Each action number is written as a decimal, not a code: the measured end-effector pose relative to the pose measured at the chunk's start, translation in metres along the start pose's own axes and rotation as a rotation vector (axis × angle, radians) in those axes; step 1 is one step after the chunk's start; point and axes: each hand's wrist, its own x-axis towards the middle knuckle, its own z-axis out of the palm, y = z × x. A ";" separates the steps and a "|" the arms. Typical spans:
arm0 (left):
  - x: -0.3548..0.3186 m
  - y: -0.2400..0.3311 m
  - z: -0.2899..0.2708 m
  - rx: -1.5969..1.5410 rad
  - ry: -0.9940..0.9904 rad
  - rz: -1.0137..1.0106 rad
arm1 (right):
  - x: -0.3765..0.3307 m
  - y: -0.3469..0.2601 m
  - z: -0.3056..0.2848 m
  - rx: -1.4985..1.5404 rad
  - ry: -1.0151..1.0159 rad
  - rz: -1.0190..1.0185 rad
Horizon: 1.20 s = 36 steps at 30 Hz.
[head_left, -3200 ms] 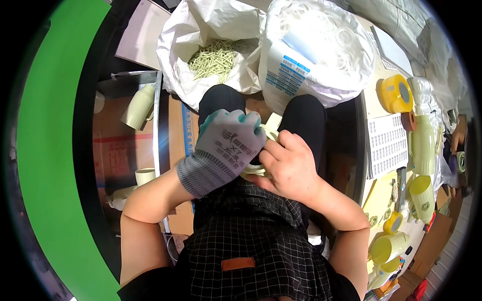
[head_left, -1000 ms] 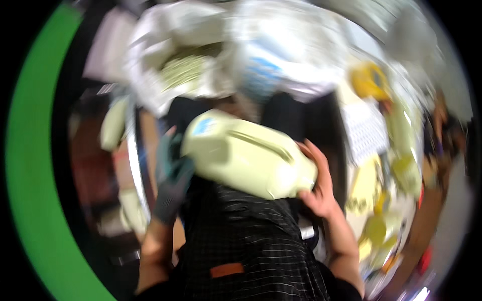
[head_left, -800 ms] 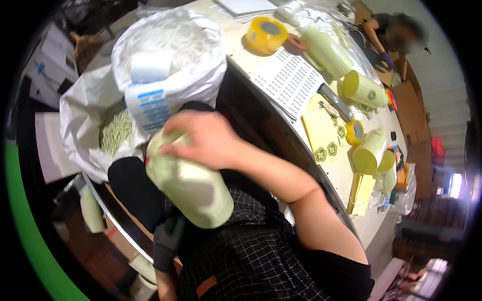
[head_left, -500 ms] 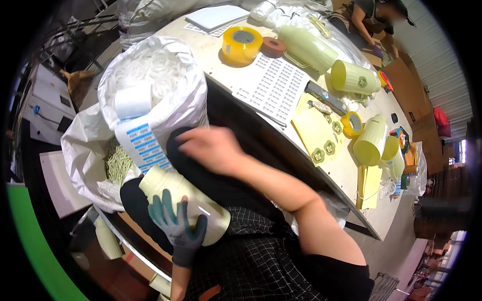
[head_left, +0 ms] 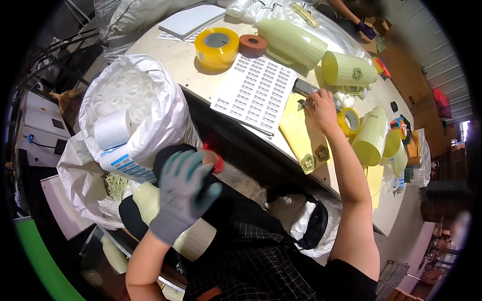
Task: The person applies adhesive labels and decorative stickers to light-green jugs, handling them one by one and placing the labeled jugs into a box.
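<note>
A pale cream plastic jug body (head_left: 195, 240) lies across my lap, its stepped narrow end (head_left: 145, 200) pointing to the left. My left hand (head_left: 183, 193), in a grey and green glove, is over it with fingers spread and hides its middle. On the table, my bare right hand (head_left: 321, 108) pinches the edge of a small dark green sticker (head_left: 303, 102) at the upper part of a yellow backing sheet (head_left: 296, 125). Two round flower stickers (head_left: 308, 161) show at that sheet's lower end.
A white sack (head_left: 168, 108) of clear rings with a label roll (head_left: 111, 129) stands left of the table. Clear tape (head_left: 217, 47), a brown roll (head_left: 252, 45), a printed label sheet (head_left: 253, 93) and several pale green jug bodies (head_left: 291, 42) occupy the tabletop. Another person's gloved hand (head_left: 366, 30) is beyond.
My right hand has gone from above my lap to the yellow sheet and grips a sticker there. My left hand has lifted off the jug body. The view has shifted slightly.
</note>
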 end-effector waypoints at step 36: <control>0.153 0.013 0.117 0.180 -0.197 0.155 | 0.130 -0.190 0.036 1.006 -0.282 0.392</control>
